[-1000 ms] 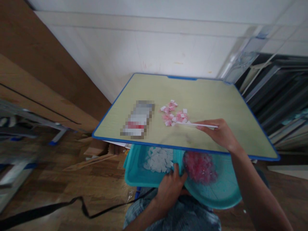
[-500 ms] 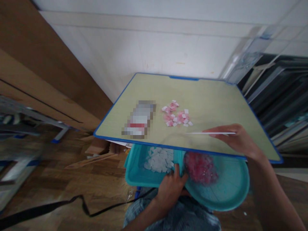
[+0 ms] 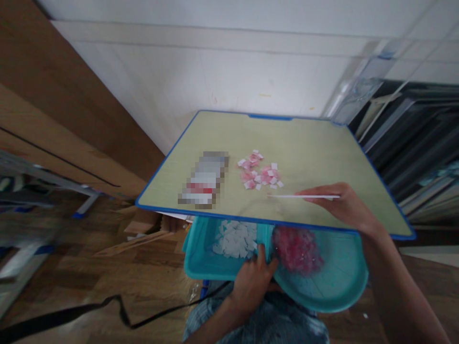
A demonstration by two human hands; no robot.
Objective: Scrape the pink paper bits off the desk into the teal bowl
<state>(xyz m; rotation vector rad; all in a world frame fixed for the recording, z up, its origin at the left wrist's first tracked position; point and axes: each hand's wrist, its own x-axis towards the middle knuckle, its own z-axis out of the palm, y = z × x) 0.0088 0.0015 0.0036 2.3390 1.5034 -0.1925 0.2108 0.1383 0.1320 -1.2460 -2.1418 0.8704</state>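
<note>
My right hand is closed around a thin white stick-like tool, pointing left just above the blue-edged board. Left of the tool's tip lie small pink tufts with white square pieces, loosely clustered on the board. My left hand rests below the board's front edge, where a teal rectangular tray meets a teal round tray. Its index finger and thumb are spread at the rims. White square pieces fill part of the rectangular tray, and a dark pink fluffy heap lies in the round one.
A pixelated phone-like object lies on the board's left side. Behind the board stands a white wall; cardboard is at the left. Dark stacked panels stand at the right. A black strap crosses the lower left.
The whole view has shifted slightly, so the board and trays appear a little further left. Both hands keep nearly the same pose, the right one still with the white tool.
</note>
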